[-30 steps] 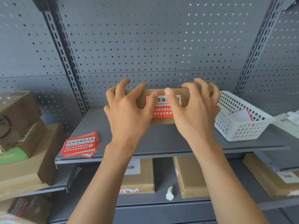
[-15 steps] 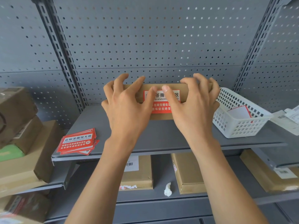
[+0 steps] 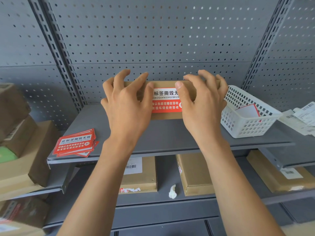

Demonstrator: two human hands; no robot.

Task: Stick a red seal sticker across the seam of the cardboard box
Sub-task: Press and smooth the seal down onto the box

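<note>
- A grey perforated metal back panel point(image 3: 153, 34) fills the view above both hands, with slotted uprights on either side of it.
- A grey metal shelf point(image 3: 170, 135) runs beneath the hands and carries the work; lower shelves under the forearms hold more brown cartons.
- The long, flat brown cardboard box point(image 3: 163, 84) lies on that shelf between and under both hands, its long front face towards the person.
- A white plastic mesh basket point(image 3: 245, 123) sits just to the right of the right hand, with a red-edged white card inside it.
- A loose stack of spare red seal stickers point(image 3: 75, 142) lies near the shelf's front edge, to the left of and below the left hand.
- The left hand point(image 3: 126, 106) is spread wide, fingers curled over the box's top edge and palm against its front, thumb pressing beside the sticker; it braces the box rather than pinching anything.
- The right hand point(image 3: 202, 104) mirrors it: fingers hooked over the top edge, thumb laid along the sticker's right end.
- The red seal sticker point(image 3: 166, 103), red and white with Chinese print, lies on the box's front face between the two thumbs, its ends hidden under them. The seam itself cannot be made out.
- The step in hand looks like pressing the sticker down, so the task seems nearly done.
- The next move likely calls for rubbing the thumbs outward along the sticker to flatten edges and corners, with the box kept steady.
</note>
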